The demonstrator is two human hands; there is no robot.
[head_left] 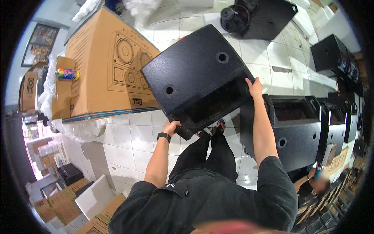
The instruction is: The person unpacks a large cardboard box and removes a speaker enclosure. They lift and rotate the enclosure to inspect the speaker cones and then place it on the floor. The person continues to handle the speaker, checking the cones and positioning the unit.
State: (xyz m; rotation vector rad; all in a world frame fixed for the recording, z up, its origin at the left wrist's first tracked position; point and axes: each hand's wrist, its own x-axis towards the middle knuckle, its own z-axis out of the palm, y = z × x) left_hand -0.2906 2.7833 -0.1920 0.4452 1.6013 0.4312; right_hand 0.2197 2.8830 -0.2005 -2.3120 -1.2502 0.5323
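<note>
In front of me is a large black speaker cabinet [191, 64], tilted, with two round holes in its near panel and an open front facing me. My left hand [170, 129], a dark watch on its wrist, grips the cabinet's lower left corner. At the right edge of the opening, my right hand [254, 86] is closed around the rim. The inside of the cabinet is dark. Close to its left side stands a big cardboard box [97, 74] printed with speaker drawings.
More black speaker cabinets [298, 134] stand in a row at right, with another person [304, 183] beyond them. A round speaker driver [235, 19] and a dark cabinet [272, 19] are at the far side. A colourful spray can [67, 74] rests by the big box; cartons [64, 197] are lower left.
</note>
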